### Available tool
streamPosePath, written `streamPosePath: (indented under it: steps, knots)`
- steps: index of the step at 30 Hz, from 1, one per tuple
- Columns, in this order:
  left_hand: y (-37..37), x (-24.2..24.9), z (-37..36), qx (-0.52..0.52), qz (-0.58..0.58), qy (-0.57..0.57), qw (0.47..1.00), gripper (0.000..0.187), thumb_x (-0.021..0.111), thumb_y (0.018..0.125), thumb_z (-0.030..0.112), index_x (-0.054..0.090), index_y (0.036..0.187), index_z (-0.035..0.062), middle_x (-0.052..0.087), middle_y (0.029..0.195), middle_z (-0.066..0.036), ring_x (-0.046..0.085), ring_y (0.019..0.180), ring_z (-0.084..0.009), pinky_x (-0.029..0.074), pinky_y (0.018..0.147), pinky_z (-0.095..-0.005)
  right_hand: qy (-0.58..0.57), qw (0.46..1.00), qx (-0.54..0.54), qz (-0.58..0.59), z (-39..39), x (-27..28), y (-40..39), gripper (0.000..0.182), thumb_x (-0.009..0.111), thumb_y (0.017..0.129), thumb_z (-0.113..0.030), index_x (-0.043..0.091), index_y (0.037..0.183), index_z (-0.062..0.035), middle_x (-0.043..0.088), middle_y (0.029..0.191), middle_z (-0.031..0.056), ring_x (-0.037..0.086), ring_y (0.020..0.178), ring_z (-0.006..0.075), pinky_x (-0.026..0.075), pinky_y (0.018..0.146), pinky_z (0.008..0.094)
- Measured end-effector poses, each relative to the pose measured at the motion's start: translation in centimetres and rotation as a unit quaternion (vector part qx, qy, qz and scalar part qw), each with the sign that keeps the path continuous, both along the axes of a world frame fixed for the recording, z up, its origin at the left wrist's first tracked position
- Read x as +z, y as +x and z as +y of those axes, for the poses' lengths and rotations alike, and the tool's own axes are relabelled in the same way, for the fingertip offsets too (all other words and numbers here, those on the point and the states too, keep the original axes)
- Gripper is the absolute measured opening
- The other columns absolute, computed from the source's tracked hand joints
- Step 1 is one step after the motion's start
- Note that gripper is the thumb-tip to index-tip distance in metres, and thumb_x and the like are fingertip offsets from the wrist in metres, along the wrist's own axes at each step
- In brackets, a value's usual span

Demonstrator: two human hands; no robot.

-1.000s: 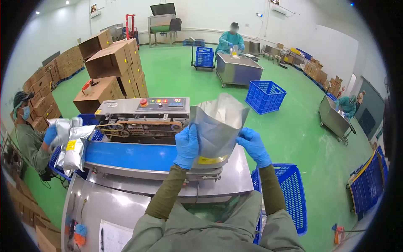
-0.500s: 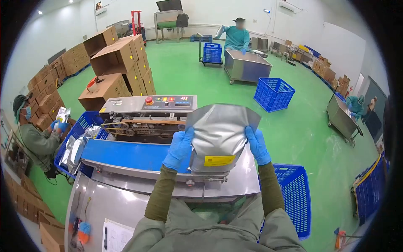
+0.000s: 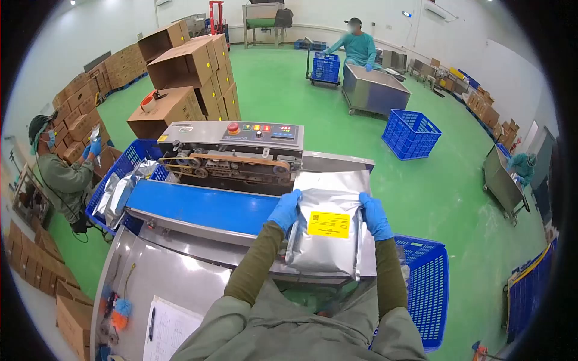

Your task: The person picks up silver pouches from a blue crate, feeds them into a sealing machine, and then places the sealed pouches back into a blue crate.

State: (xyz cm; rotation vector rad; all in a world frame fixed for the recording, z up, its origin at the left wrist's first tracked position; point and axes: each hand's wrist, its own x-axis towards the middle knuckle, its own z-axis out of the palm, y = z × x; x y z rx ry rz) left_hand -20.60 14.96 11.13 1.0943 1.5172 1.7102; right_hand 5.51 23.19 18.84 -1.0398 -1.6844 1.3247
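A silver foil pouch point(image 3: 325, 249) with a yellow label point(image 3: 329, 224) lies over the right end of the metal machine table. My left hand point(image 3: 285, 210), in a blue glove, is closed on the pouch's left edge near its upper part. On the opposite edge, my right hand point(image 3: 376, 216), gloved likewise, is closed too. The pouch's flat upper flap extends beyond my hands, away from me. Left of the pouch runs the blue conveyor belt point(image 3: 201, 206) of a band sealer point(image 3: 235, 153), with its rollers and control panel behind the belt.
A blue crate point(image 3: 123, 162) with foil pouches stands at the belt's left end, near a co-worker point(image 3: 63, 171). Another blue crate point(image 3: 427, 295) is by my right side. Papers with a pen point(image 3: 171, 331) lie on the metal table. Cardboard boxes point(image 3: 192, 78) are stacked behind the sealer.
The pouch has tipped down and come nearer to me, so its label now faces up. Both my hands stay on its edges. The view has shifted slightly.
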Motion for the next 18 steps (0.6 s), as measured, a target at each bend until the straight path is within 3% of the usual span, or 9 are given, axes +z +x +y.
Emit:
streamPosePath:
  steps: [1, 2, 4, 9, 12, 13, 15, 16, 18]
  knots:
    - [0.3, 1.0, -0.8, -0.01, -0.259, -0.141, 0.955, 0.031, 0.052, 0.086, 0.034, 0.059, 0.073, 0.0066, 0.052, 0.063, 0.0, 0.047, 0.057, -0.0133, 0.036, 0.05, -0.0284, 0.023, 0.999, 0.012, -0.044, -0.4, -0.3, -0.4, 0.044, 0.05, 0.088, -0.044, 0.06, 0.072, -0.0044, 0.05, 0.059, 0.0003, 0.046, 0.05, 0.0097, 0.039, 0.045, 0.0245]
    - [-0.1, 1.1, -1.0, -0.01, -0.256, -0.144, 0.956, 0.031, 0.052, 0.086, 0.034, 0.059, 0.073, 0.0066, 0.052, 0.063, 0.0, 0.047, 0.057, -0.0133, 0.036, 0.05, -0.0284, -0.018, 0.999, 0.007, -0.039, -0.4, -0.5, -1.4, 0.045, 0.048, 0.089, -0.043, 0.055, 0.065, -0.0069, 0.046, 0.054, -0.0001, 0.042, 0.046, 0.0088, 0.033, 0.044, 0.0261]
    - [-1.4, 1.4, -1.9, -0.047, -0.22, -0.039, 0.974, 0.035, 0.05, 0.087, 0.038, 0.062, 0.08, 0.0062, 0.055, 0.066, -0.001, 0.049, 0.058, -0.0139, 0.038, 0.051, -0.029, -0.021, 0.999, 0.019, -0.025, -0.7, -0.1, -3.1, 0.044, 0.048, 0.089, -0.043, 0.055, 0.065, -0.0069, 0.046, 0.055, 0.0, 0.042, 0.046, 0.0092, 0.034, 0.044, 0.0262]
    - [-7.6, -2.2, -0.5, 0.01, -0.206, -0.105, 0.973, 0.04, 0.046, 0.09, 0.042, 0.064, 0.085, 0.0058, 0.059, 0.07, -0.002, 0.048, 0.058, -0.0123, 0.038, 0.051, -0.0296, -0.075, 0.996, 0.037, 0.018, -0.1, -1.9, -7.4, 0.042, 0.05, 0.088, -0.042, 0.06, 0.071, -0.0051, 0.052, 0.059, 0.0016, 0.046, 0.047, 0.0109, 0.038, 0.045, 0.0253]
    - [-7.5, 2.9, -5.0, -0.025, -0.142, -0.119, 0.982, 0.043, 0.047, 0.089, 0.045, 0.064, 0.085, 0.0054, 0.055, 0.062, -0.006, 0.045, 0.038, -0.0185, 0.037, 0.038, -0.0309, -0.103, 0.993, 0.058, 0.028, -0.6, -2.8, -9.3, 0.039, 0.052, 0.086, -0.041, 0.061, 0.077, -0.0044, 0.055, 0.063, 0.0023, 0.05, 0.05, 0.0108, 0.041, 0.047, 0.0252]
    - [-9.1, 1.8, -4.9, -0.025, -0.14, -0.122, 0.982, 0.043, 0.047, 0.089, 0.045, 0.064, 0.085, 0.0054, 0.055, 0.062, -0.006, 0.045, 0.038, -0.0185, 0.037, 0.038, -0.0309, -0.141, 0.987, 0.058, 0.051, -0.7, -3.5, -10.0, 0.038, 0.052, 0.086, -0.04, 0.061, 0.078, -0.0044, 0.056, 0.064, 0.0023, 0.051, 0.052, 0.0107, 0.042, 0.048, 0.0253]
    - [-12.3, -1.5, -3.9, 0.031, -0.14, -0.158, 0.977, 0.037, 0.05, 0.091, 0.036, 0.065, 0.095, 0.0019, 0.065, 0.09, -0.007, 0.056, 0.075, -0.0162, 0.044, 0.069, -0.0288, -0.045, 0.996, 0.072, -0.025, 0.4, -5.2, -11.4, 0.041, 0.051, 0.087, -0.042, 0.062, 0.082, -0.0029, 0.059, 0.068, 0.0044, 0.053, 0.056, 0.0115, 0.044, 0.051, 0.0263]
    - [-11.7, 0.8, -5.1, 0.043, -0.13, -0.183, 0.973, 0.038, 0.048, 0.092, 0.037, 0.065, 0.094, 0.0022, 0.064, 0.088, -0.006, 0.054, 0.073, -0.0171, 0.044, 0.069, -0.0299, -0.051, 0.996, 0.067, -0.02, -0.4, -4.4, -11.8, 0.043, 0.05, 0.087, -0.041, 0.063, 0.084, -0.0004, 0.06, 0.068, 0.007, 0.054, 0.056, 0.0148, 0.045, 0.051, 0.0295]
    - [-15.3, -2.2, -4.7, 0.061, -0.116, -0.177, 0.975, 0.044, 0.047, 0.09, 0.044, 0.064, 0.089, 0.0033, 0.058, 0.074, -0.006, 0.051, 0.063, -0.0163, 0.041, 0.059, -0.0316, -0.054, 0.997, 0.052, -0.003, -1.2, -5.0, -13.6, 0.043, 0.049, 0.088, -0.039, 0.062, 0.082, 0.0017, 0.06, 0.065, 0.0086, 0.054, 0.056, 0.0177, 0.045, 0.053, 0.0325]
